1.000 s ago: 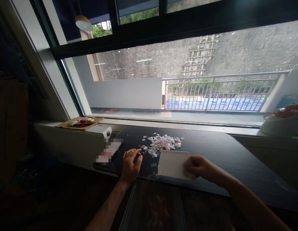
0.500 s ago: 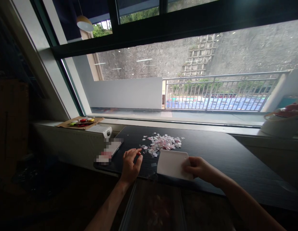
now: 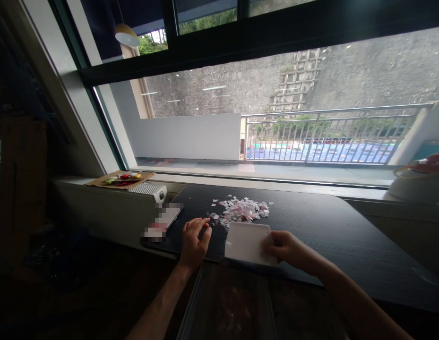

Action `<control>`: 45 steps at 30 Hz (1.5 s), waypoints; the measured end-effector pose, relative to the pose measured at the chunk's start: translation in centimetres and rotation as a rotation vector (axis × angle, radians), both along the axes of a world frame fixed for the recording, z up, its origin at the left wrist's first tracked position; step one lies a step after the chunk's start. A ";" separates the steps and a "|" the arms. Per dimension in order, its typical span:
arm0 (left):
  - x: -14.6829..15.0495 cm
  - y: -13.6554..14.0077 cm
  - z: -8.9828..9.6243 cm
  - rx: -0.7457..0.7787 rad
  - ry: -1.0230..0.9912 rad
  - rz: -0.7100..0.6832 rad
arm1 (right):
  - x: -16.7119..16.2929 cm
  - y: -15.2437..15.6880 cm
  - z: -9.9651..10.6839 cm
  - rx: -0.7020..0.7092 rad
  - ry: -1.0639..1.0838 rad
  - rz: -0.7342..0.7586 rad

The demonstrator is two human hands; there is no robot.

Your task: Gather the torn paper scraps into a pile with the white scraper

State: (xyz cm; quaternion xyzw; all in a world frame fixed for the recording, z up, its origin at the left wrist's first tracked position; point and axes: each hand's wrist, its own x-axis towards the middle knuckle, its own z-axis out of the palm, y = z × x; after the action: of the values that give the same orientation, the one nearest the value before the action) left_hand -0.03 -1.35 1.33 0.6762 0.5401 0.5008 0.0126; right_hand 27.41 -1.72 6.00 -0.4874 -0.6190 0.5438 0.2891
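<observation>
- White board (image 3: pixel 245 243) and the right hand (image 3: pixel 281 246) have shifted leftward along the near edge of the worktop (image 3: pixel 322 222), closing the gap to the left hand (image 3: pixel 195 238), which keeps nearly the same pose and place.
- Right forearm slants in from the lower right corner of the view, passing over the near edge; the wrist runs almost straight into the hand.
- Right grip is pinched closed on the board's right end, near its small corner hole; the board lies by the near edge, below the pile, and I cannot tell whether it touches the worktop.
- Left forearm rises steeply from below, the hand over the near edge, towards the left corner.
- Left fingers are bent and loosely curled, thumb apart, half open around nothing visible, tips just beside the pile's left side.
- Small pale squares (image 3: pixel 242 209) lie heaped towards the far edge, left of its middle.
</observation>
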 end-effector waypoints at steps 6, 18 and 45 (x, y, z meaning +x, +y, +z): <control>0.0 0.0 0.0 0.003 -0.010 0.006 | -1.0 0.0 0.2 0.034 0.014 0.032; 0.1 -0.1 0.1 -0.016 -0.025 0.007 | 0.8 -0.3 -0.1 0.109 -0.025 0.038; 0.2 -0.1 0.2 0.006 -0.015 0.012 | -0.5 -0.8 0.0 0.049 0.001 0.061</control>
State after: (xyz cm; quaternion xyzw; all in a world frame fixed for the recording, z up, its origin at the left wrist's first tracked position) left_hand 0.14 -1.46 1.53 0.6692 0.5426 0.5076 0.0117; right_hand 26.93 -2.48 6.03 -0.4608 -0.6466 0.5372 0.2845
